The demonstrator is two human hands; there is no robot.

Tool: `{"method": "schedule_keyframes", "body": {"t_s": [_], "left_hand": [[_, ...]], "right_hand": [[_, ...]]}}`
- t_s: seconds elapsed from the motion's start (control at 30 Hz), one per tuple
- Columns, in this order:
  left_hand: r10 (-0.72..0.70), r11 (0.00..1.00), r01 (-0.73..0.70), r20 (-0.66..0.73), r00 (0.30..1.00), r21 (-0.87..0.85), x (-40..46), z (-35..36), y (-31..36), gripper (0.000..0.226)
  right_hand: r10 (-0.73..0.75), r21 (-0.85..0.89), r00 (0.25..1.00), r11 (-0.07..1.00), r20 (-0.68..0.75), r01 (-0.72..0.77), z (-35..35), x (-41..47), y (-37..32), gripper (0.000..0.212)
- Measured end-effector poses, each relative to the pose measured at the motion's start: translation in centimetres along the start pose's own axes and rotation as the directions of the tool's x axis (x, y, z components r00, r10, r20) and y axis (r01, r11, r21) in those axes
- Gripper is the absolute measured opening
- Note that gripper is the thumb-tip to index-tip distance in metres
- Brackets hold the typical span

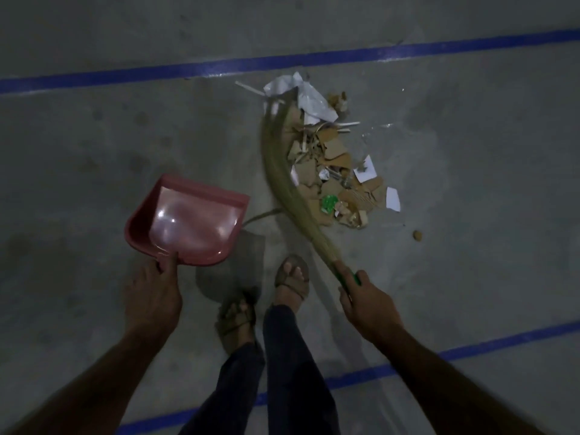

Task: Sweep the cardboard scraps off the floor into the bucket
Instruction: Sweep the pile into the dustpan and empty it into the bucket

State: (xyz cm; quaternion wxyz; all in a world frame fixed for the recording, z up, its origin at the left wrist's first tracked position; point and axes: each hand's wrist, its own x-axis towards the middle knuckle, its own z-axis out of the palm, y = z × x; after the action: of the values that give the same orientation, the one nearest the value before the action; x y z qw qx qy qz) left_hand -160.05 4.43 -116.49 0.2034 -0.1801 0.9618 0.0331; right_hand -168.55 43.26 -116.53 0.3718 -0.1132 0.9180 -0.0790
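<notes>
The right hand [365, 298] has its fingers [344, 297] curled round the green handle [346, 277] of the broom [284, 171], gripping it at the near end. From that grip the broom runs toward 11 o'clock, its long axis slanting up and left across the floor [470, 152], and its straw head bows in a curve with the tip at about 12 o'clock, blurred. The scraps [332, 164] lie just right of the straw, at 1 o'clock from the right hand, touching the broom along its curved side. They form a loose heap of brown cardboard bits with white paper [309, 94] at the far end, a small green piece [329, 204] near the near end, and one stray crumb [416, 235] apart at the heap's 4 o'clock.

The left hand [152, 296] holds the pink dustpan [188, 221] by its short handle, thumb [169, 263] pressed on top; the other fingers are under it and how they lie cannot be told. The dustpan points toward 1 o'clock from that hand, open mouth away from the person, tilted above its shadow, and stands apart from the heap at the heap's 8 o'clock, with the broom between them.

Two sandalled feet [266, 296] stand between the hands. A blue line [188, 69] crosses the floor beyond the heap, another [470, 348] behind the feet.
</notes>
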Motion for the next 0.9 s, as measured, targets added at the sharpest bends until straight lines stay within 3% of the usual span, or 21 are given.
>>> {"method": "schedule_keyframes", "body": {"t_s": [0.07, 0.17, 0.27, 0.37, 0.47, 0.63, 0.9], "left_hand": [[-0.067, 0.997, 0.068, 0.015, 0.998, -0.045, -2.4, 0.4, -0.9, 0.057], [-0.029, 0.998, 0.029, 0.005, 1.0, -0.054, -5.3, 0.8, -3.8, 0.057], [0.019, 0.999, -0.018, 0.037, 0.999, -0.032, -6.9, 0.8, -6.3, 0.058], [0.067, 0.997, -0.067, 0.0, 0.998, -0.044, -6.9, 1.0, -6.9, 0.059], [0.133, 0.99, -0.135, -0.044, 0.99, -0.045, -6.1, 1.7, -6.1, 0.058], [0.114, 0.992, -0.114, -0.004, 0.993, -0.051, -5.1, 1.0, -2.9, 0.053], [0.24, 0.97, -0.239, -0.012, 0.971, 0.03, -2.5, 0.5, 0.6, 0.057]], "right_hand": [[-0.077, -0.047, 0.991, 0.996, 0.107, 0.082, 2.8, -2.4, -0.9, 0.062], [-0.132, -0.145, 0.964, 0.975, 0.231, 0.169, 6.1, -3.7, -3.4, 0.064], [-0.018, -0.246, 0.963, 0.965, 0.268, 0.087, 7.7, -3.0, -4.2, 0.063], [0.149, -0.218, 0.969, 0.97, 0.199, -0.104, 6.9, -2.1, -3.3, 0.065], [0.21, -0.142, 0.973, 0.971, 0.099, -0.195, 4.8, -2.2, -1.6, 0.059], [0.163, -0.055, 0.986, 0.985, 0.021, -0.162, 2.7, -6.6, 2.3, 0.061], [0.131, 0.046, 0.985, 0.991, -0.114, -0.127, 2.9, -13.1, 6.2, 0.068]]}}
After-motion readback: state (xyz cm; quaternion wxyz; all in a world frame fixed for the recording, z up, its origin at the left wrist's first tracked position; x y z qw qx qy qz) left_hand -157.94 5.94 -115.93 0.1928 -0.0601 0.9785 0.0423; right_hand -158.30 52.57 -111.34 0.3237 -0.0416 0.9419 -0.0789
